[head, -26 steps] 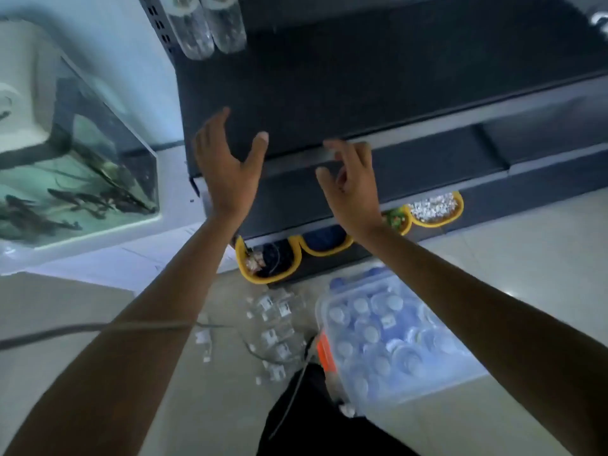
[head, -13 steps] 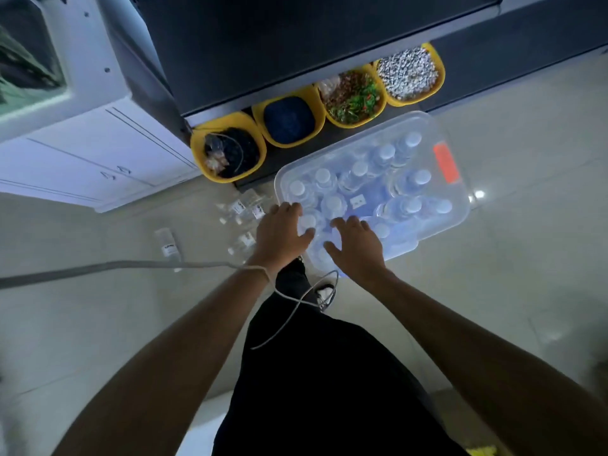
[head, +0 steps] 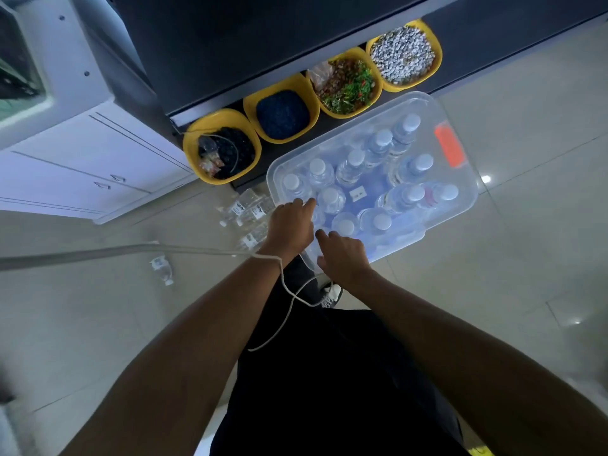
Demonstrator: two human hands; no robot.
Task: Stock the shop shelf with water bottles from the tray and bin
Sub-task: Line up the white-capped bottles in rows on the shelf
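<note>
Floor (head: 526, 133): bottles (head: 331, 199) beneath left grip (head: 291, 225), right grip (head: 345, 255)

The bin (head: 459, 205) is clear, smooth plastic, like its bottles (head: 331, 199). Glossy tiles (head: 526, 133) cover the floor. At twelve o'clock, the shelf (head: 263, 37) looks matt dark.

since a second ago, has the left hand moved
Yes. The left hand has dropped from the edge of the dark shelf to the near corner of the clear bin on the floor.
</note>
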